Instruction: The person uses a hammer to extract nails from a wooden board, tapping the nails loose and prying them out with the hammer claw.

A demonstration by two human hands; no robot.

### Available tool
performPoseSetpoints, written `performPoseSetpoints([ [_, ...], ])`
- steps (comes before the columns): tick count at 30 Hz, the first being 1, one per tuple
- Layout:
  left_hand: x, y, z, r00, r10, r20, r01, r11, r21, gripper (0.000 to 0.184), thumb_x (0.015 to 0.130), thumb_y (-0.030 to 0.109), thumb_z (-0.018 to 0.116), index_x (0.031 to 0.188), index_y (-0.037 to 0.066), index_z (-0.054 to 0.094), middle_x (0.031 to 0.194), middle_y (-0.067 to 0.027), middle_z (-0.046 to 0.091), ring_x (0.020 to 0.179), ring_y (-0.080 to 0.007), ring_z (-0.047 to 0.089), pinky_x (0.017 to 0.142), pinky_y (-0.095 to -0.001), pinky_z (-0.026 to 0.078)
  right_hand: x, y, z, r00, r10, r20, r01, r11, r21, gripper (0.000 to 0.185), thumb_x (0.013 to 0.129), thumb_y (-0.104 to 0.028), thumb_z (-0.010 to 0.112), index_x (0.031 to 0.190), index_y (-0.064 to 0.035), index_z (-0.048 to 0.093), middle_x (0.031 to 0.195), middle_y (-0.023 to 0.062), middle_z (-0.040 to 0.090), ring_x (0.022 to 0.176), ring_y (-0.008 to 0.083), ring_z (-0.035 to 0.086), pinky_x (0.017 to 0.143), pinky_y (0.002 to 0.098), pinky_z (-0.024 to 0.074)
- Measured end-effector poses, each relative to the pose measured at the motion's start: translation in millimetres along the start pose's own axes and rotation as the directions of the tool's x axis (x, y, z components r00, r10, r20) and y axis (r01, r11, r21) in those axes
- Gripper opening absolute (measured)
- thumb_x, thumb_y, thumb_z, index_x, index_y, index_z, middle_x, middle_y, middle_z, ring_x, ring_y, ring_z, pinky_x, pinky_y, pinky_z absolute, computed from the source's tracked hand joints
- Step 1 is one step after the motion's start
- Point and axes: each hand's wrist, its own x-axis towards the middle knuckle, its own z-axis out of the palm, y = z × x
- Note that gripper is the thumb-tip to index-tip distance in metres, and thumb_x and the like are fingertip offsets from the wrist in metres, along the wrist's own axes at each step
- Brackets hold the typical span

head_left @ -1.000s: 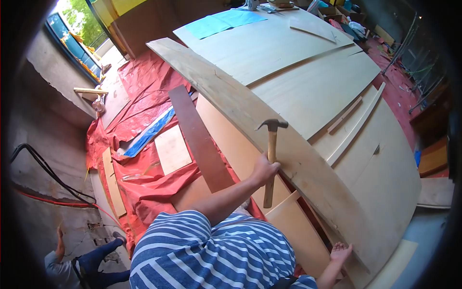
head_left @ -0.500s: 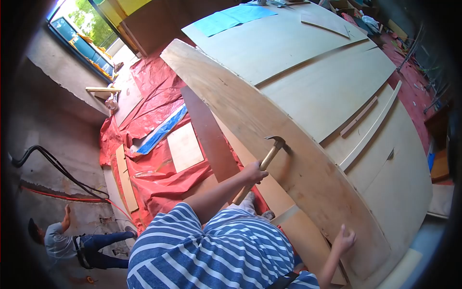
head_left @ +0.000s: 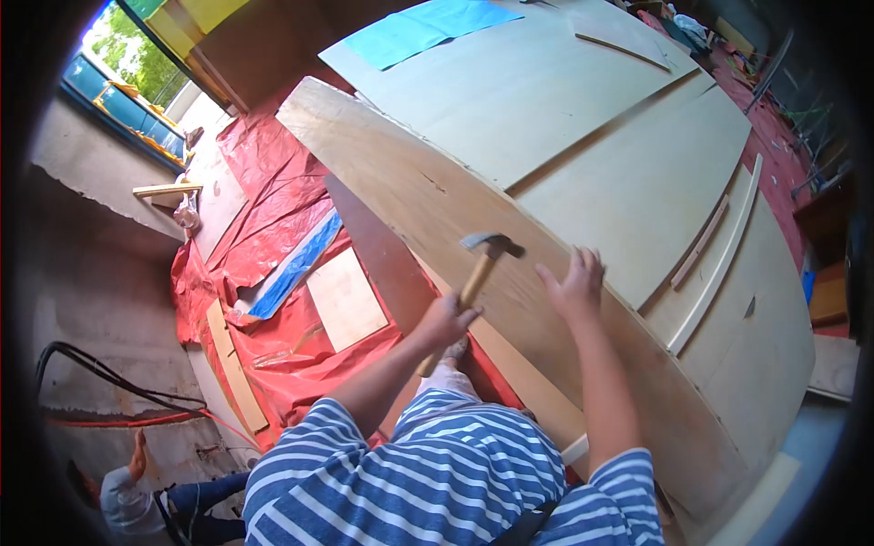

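Note:
A claw hammer [head_left: 482, 266] with a wooden handle is gripped in my left hand [head_left: 446, 323], its metal head raised in front of the long upright plywood side panel [head_left: 410, 173]. My right hand [head_left: 575, 284] is at that panel's upper edge, thumb apart from the fingers. Nothing shows in it, and I cannot tell whether it touches the edge. Behind the panel spreads a broad pale plywood surface [head_left: 473, 109]. A long thin wooden strip [head_left: 724, 264] and a shorter strip [head_left: 701, 241] lie on it to the right of my right hand.
A blue sheet [head_left: 432, 32] lies on the far plywood. Red plastic sheeting [head_left: 264, 173] covers the floor at left, with a pale board [head_left: 346, 298] and a brown board [head_left: 378, 241] on it. Another person [head_left: 137, 491] is at lower left, by black cables [head_left: 109, 373] on the wall.
My right hand has moved up and left along the panel, from its near end to near the hammer. My left hand and the hammer have shifted left, and the hammer head has turned. The view has shifted slightly.

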Motion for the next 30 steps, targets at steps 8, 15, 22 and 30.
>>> performPoseSetpoints([
  [8,79,-61,-148,0.921,-0.172,-0.35,0.142,0.984,-0.108,0.031,0.097,0.03,0.067,0.105,0.001,0.06,0.071,-0.0039,0.058,0.059,-0.0144,0.058,0.056,-0.0338,0.048,139,-69,68,0.862,0.26,0.435,-0.208,0.964,-0.164,0.098,0.074,-0.076,0.069,0.128,0.0047,0.058,0.124,0.0253,0.063,0.118,0.036,0.061,0.098,0.0467,0.0495],
  [15,103,-57,-171,0.894,-0.144,-0.424,0.076,0.982,-0.172,0.031,0.097,0.029,0.066,0.107,0.0,0.057,0.071,-0.0074,0.059,0.066,-0.0178,0.062,0.06,-0.0357,0.049,151,-67,85,0.881,0.297,0.368,-0.209,0.942,-0.262,0.089,0.077,-0.083,0.058,0.103,0.0017,0.068,0.106,0.025,0.07,0.101,0.0403,0.068,0.085,0.0478,0.0549],
  [22,136,-64,-164,0.957,-0.249,-0.148,0.265,0.959,0.102,0.036,0.095,0.03,0.064,0.107,-0.003,0.057,0.09,-0.0269,0.068,0.088,-0.0454,0.067,0.076,-0.0501,0.051,148,-75,74,0.858,0.319,0.402,-0.202,0.93,-0.308,0.085,0.083,-0.08,0.054,0.099,0.0023,0.07,0.104,0.0269,0.07,0.1,0.042,0.067,0.083,0.0493,0.054],
  [30,144,-104,-131,0.919,-0.119,-0.375,0.125,0.992,-0.009,0.033,0.097,0.029,0.063,0.106,-0.001,0.054,0.078,-0.0204,0.063,0.072,-0.0345,0.065,0.069,-0.0448,0.05,150,-77,67,0.866,0.321,0.384,-0.203,0.926,-0.317,0.086,0.084,-0.08,0.052,0.097,0.003,0.071,0.101,0.0283,0.07,0.097,0.0435,0.067,0.082,0.0503,0.0543],
])
